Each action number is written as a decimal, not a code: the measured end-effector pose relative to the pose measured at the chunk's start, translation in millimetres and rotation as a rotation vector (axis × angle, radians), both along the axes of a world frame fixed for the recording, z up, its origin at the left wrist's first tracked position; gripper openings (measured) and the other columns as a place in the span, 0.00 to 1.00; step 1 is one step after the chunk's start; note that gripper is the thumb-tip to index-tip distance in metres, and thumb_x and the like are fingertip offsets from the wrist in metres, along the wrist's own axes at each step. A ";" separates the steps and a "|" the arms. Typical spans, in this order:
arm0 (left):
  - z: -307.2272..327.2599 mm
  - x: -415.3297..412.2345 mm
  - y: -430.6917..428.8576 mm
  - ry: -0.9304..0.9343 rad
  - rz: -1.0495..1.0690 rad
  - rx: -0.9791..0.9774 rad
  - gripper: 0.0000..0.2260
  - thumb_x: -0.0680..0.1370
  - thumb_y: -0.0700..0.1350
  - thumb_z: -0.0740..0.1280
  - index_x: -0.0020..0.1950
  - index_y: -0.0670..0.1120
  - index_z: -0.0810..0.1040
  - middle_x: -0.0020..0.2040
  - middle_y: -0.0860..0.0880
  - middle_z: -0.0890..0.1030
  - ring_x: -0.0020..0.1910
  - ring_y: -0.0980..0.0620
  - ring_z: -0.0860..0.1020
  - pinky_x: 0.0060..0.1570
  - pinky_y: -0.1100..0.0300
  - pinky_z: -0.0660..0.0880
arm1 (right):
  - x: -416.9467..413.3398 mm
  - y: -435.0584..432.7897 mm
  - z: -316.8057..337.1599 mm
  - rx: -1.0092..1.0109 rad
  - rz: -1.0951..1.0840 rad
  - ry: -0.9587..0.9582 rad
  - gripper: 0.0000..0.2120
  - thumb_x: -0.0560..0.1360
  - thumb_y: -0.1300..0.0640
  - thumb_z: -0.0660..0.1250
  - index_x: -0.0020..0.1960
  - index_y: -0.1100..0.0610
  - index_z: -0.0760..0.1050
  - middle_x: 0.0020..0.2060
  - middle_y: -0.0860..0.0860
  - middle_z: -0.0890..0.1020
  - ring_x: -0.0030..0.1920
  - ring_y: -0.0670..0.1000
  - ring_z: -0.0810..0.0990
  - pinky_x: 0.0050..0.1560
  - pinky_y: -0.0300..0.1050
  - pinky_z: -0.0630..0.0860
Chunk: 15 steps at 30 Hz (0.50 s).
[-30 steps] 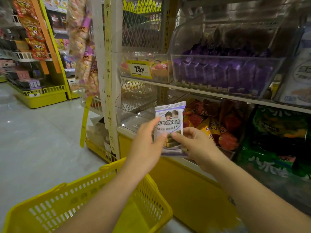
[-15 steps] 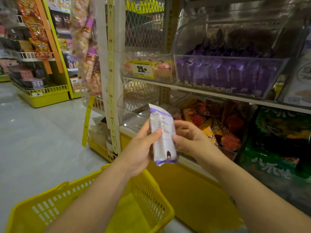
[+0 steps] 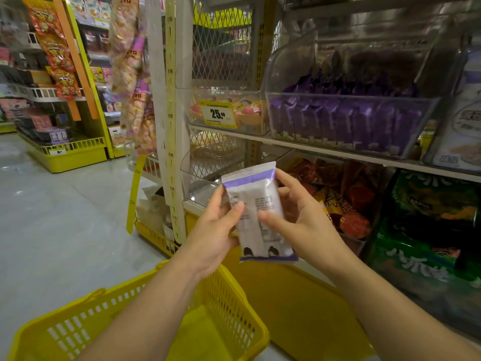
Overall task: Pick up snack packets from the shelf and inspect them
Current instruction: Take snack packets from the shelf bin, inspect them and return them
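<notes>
Snack packet (image 3: 253, 241) sits mid-frame, printed back toward the viewer, above the yellow basket (image 3: 208, 334) at 7 o'clock. Left hand (image 3: 213, 235) grip pinches its 9 o'clock edge, right hand (image 3: 304, 225) its 3 o'clock edge. Best: thumbs off the print, hold flat, tilt vs glare.

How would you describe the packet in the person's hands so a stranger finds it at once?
Look above the yellow basket, in front of the lower shelf. The left hand and right hand hold the snack packet upright. Unlike the red bags and green bags nearby, it is white with purple bands.
</notes>
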<state>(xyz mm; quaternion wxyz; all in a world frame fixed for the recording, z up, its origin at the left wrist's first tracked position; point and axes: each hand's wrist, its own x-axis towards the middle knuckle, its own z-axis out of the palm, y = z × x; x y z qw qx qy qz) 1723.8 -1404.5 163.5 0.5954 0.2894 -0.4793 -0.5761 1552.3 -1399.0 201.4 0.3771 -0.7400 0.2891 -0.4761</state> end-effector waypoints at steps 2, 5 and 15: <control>0.0 1.4 -2.5 0.130 -0.013 0.058 0.24 0.75 0.45 0.65 0.71 0.57 0.69 0.60 0.48 0.82 0.56 0.48 0.82 0.46 0.52 0.80 | 0.6 1.6 3.6 0.139 0.154 -0.102 0.27 0.72 0.55 0.69 0.68 0.39 0.68 0.53 0.46 0.82 0.50 0.47 0.81 0.46 0.41 0.79; -0.4 3.6 -2.2 0.189 -0.043 0.120 0.24 0.75 0.46 0.65 0.71 0.55 0.70 0.59 0.47 0.83 0.50 0.50 0.83 0.40 0.56 0.80 | 1.7 1.2 4.7 0.266 0.252 -0.183 0.24 0.75 0.60 0.65 0.71 0.48 0.70 0.55 0.56 0.79 0.43 0.52 0.76 0.42 0.45 0.77; 7.6 -7.4 3.7 0.203 -0.143 0.467 0.14 0.82 0.46 0.60 0.66 0.46 0.76 0.51 0.40 0.84 0.39 0.47 0.85 0.28 0.56 0.80 | 0.6 -7.3 -1.9 0.418 0.097 -0.220 0.15 0.80 0.62 0.62 0.64 0.49 0.75 0.45 0.49 0.85 0.32 0.47 0.81 0.37 0.39 0.80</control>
